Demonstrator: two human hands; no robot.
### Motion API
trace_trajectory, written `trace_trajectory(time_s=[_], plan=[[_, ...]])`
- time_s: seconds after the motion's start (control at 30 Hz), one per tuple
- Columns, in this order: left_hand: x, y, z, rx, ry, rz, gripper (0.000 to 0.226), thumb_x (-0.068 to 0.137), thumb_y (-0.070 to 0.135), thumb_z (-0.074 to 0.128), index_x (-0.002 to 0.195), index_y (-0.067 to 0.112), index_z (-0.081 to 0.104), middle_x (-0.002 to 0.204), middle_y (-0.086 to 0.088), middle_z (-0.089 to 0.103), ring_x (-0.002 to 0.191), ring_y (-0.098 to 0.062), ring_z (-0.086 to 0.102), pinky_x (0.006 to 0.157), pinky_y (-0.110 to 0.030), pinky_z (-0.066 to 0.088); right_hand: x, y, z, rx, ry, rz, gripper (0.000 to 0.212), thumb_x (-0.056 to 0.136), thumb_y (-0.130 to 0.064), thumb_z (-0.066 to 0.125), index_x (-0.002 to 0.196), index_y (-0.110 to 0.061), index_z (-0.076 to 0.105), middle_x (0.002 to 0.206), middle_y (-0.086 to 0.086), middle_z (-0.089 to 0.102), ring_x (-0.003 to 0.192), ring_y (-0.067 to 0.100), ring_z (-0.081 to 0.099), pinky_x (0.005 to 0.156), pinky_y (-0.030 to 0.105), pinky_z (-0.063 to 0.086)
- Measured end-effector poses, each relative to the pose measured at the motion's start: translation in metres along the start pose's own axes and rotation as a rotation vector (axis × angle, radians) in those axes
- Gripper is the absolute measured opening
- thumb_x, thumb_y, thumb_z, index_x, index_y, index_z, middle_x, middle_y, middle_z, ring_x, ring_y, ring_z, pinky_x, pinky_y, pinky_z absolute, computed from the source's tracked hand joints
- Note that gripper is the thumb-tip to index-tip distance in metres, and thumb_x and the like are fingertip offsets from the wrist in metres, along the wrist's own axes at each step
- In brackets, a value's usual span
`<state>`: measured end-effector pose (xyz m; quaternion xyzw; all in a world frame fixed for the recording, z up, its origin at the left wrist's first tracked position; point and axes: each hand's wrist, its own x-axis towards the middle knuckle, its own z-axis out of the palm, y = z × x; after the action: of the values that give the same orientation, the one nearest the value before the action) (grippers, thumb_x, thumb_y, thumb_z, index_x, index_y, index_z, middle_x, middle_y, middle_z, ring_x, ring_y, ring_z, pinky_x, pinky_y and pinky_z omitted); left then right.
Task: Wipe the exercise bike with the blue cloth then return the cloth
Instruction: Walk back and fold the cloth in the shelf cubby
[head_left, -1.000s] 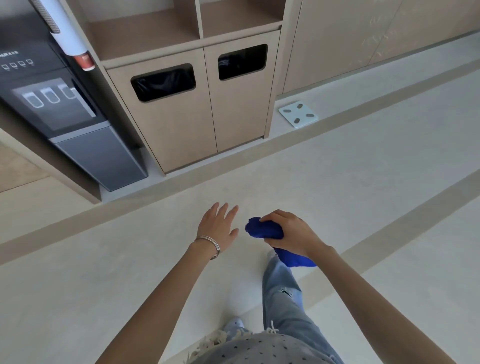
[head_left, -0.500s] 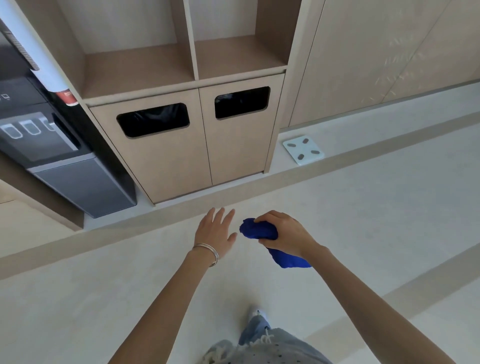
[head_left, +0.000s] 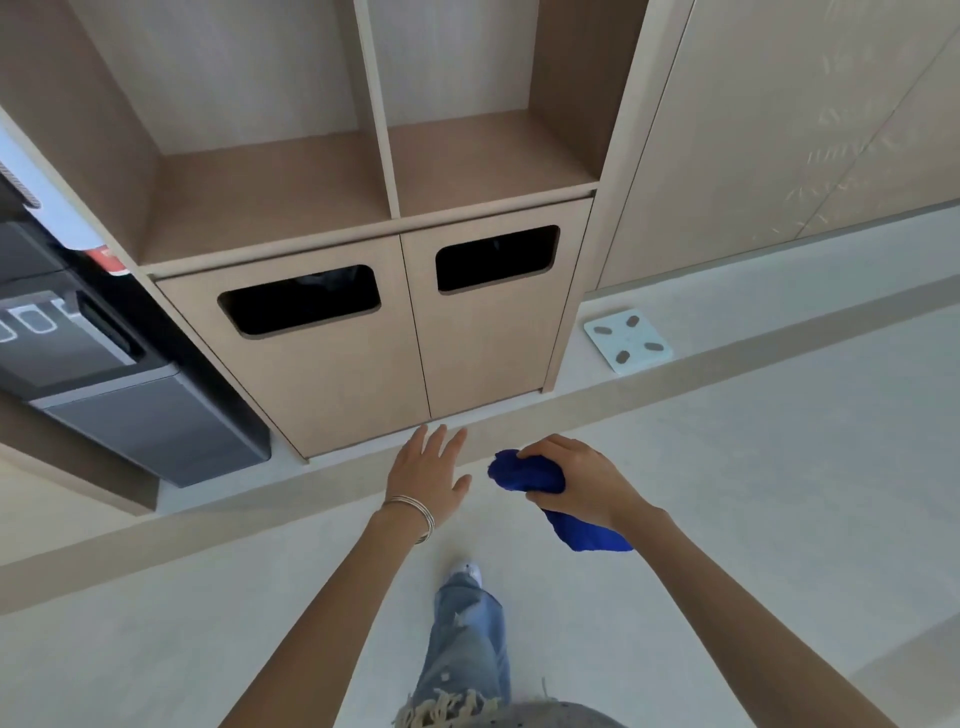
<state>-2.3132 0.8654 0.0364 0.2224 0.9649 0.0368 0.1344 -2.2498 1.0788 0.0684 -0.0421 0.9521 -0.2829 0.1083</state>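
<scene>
Machinery sits at the far left: a dark grey and black water dispenser (head_left: 104, 374) with a sloped control panel, standing against a pale wooden cabinet (head_left: 363, 332) whose two lower doors each carry a dark rounded slot and whose two open shelf bays above hold nothing visible. Just below the cabinet's base in the view, the left hand (head_left: 428, 475) hangs open, fingers spread and palm down, holding nothing, with thin silver bangles (head_left: 413, 512) at the wrist. Just beside it, apart but close, the right hand (head_left: 576, 483) is closed around the bunched bright blue cloth (head_left: 524, 475), one end poking past the knuckles and a loose tail (head_left: 587, 535) hanging below the wrist. Further right, a white square bathroom scale (head_left: 627, 340) lies on the pale floor (head_left: 779, 441) by the cabinet's edge. No exercise bike is in view, so this looks like the return leg of the task. The risks are modest: the dangling tail could snag or slip free if the grip loosens, and the cloth might end up dropped into one of the bin-like slots, if the shelf is its proper home.
</scene>
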Motion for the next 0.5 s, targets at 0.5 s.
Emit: trace_trajectory(time_s=[0.5], plan=[[0.178,-0.074,-0.082,0.092,0.030,0.055,0.066,0.095,0.045,0.039,0.150,0.024,0.010,0.156,-0.003,0.020,0.144,-0.029,0.014,0.115,-0.036,0.022,0.188,-0.005,-0.058,0.037,0.069,-0.002,0.044,0.079,-0.027,0.068,0.121,-0.028,0.053,0.119,-0.007,0.057,0.102,0.016,0.055,0.087,0.030,0.045]])
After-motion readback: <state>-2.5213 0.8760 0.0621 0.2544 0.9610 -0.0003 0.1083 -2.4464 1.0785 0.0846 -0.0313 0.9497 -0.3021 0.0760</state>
